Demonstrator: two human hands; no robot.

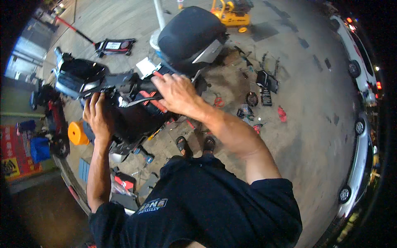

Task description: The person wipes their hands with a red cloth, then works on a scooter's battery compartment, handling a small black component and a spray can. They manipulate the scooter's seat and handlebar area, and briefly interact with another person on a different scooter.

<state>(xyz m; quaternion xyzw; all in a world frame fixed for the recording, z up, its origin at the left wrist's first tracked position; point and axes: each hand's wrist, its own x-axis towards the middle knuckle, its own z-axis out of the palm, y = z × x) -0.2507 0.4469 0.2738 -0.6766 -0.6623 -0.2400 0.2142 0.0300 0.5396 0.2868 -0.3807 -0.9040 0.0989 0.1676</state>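
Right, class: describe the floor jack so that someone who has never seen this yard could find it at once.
Start at the scooter the person is working on, then look up past its handlebar end. The floor jack lies on the concrete, low and dark. Unlike the yellow machine nearby, it has a long red handle.

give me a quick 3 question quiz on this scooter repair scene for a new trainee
1. True or false: the left hand rests on the scooter's open black body.
2. What lies under the right hand? A) red cables B) a wheel C) a helmet
3. Fill in: the yellow machine stands on the ground beyond the scooter's black ____.

Key: 1 true; 2 A; 3 seat. Whether either hand actually grips anything cannot be told from the head view. Loose parts lie on the concrete floor to the right.
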